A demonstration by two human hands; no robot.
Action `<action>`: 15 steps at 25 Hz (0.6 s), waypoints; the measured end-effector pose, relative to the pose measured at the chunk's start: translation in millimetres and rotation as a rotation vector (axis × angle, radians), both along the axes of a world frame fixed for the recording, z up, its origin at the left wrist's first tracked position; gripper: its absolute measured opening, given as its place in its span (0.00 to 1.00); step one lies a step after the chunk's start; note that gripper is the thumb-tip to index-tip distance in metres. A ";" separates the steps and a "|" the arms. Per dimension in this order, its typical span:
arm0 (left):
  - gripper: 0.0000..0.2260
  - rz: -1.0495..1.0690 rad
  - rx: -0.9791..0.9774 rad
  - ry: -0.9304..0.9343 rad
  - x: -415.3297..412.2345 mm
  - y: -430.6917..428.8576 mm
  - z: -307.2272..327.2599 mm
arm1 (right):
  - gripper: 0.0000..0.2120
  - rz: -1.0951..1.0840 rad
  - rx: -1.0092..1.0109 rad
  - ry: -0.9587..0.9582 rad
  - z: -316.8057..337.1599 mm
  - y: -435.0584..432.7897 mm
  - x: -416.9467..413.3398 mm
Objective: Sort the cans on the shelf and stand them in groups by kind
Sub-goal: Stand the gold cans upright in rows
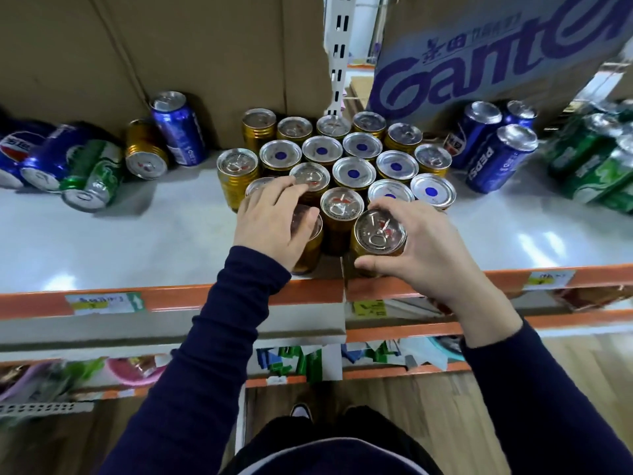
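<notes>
The right hand point(424, 245) is gripping a gold can point(378, 233) at the front edge of the shelf point(137, 234). The thumb is on the can's near side and the fingers are curling over its far rim. This can is standing just beside the front row of the gold can cluster point(352, 156) at mid-shelf.

The left hand point(274, 221) is lying on a second gold can point(310, 248) at the cluster's front left, with fingers straight and slightly spread. Whether it is pressing down is unclear.

Blue Pepsi cans point(493, 159) are standing to the right, beside green cans point(596, 166). A mixed heap of cans point(68, 166) is lying sideways on the left.
</notes>
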State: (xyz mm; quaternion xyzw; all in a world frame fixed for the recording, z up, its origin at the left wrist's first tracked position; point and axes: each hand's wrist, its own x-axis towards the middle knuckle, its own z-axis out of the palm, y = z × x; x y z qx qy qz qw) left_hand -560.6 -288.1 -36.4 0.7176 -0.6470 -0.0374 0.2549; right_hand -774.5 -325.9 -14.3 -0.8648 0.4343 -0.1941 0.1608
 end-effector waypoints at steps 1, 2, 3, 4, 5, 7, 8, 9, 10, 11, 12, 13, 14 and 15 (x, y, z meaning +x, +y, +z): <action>0.19 0.001 0.002 -0.001 0.6 0.1 0.4 | 0.36 -0.005 -0.005 0.014 -1.6 -0.5 2.2; 0.19 0.002 0.004 -0.004 1.2 0.6 0.8 | 0.36 -0.009 -0.011 0.018 -3.2 -0.9 4.0; 0.18 0.003 0.003 -0.008 1.5 0.9 0.9 | 0.36 -0.009 -0.016 0.019 -5.2 -0.7 5.3; 0.18 0.004 0.002 -0.011 1.7 1.1 1.1 | 0.36 -0.003 -0.016 0.025 -6.7 -0.2 5.7; 0.18 0.006 0.002 -0.013 1.9 1.1 1.3 | 0.36 0.014 -0.012 0.040 -6.9 0.0 5.5; 0.17 0.010 0.002 -0.020 1.5 1.2 1.5 | 0.37 0.059 0.003 0.089 -5.3 -1.1 4.7; 0.17 0.014 -0.002 -0.019 0.9 1.1 1.7 | 0.38 0.075 0.019 0.102 -4.6 -3.0 4.9; 0.17 0.020 -0.011 -0.014 -0.1 1.3 2.1 | 0.39 0.080 0.042 0.097 -3.8 -5.3 5.4; 0.17 0.027 -0.019 -0.007 -2.5 2.3 2.3 | 0.40 0.076 0.060 0.080 -3.1 -7.1 5.4; 0.16 0.033 -0.026 -0.004 -5.1 3.5 2.3 | 0.41 0.064 0.061 0.065 -2.7 -8.0 5.3; 0.17 0.037 -0.030 -0.005 -7.5 5.0 2.0 | 0.41 0.046 0.036 0.065 -3.2 -7.8 5.6; 0.17 0.039 -0.031 -0.006 -9.3 6.7 1.4 | 0.40 0.022 -0.019 0.081 -5.0 -6.2 5.9; 0.17 0.044 -0.028 -0.008 -11.0 8.6 0.5 | 0.39 -0.004 -0.085 0.110 -7.5 -4.1 5.1; 0.17 0.055 -0.026 -0.012 -12.1 10.5 -0.8 | 0.39 -0.020 -0.130 0.137 -9.6 -2.3 3.6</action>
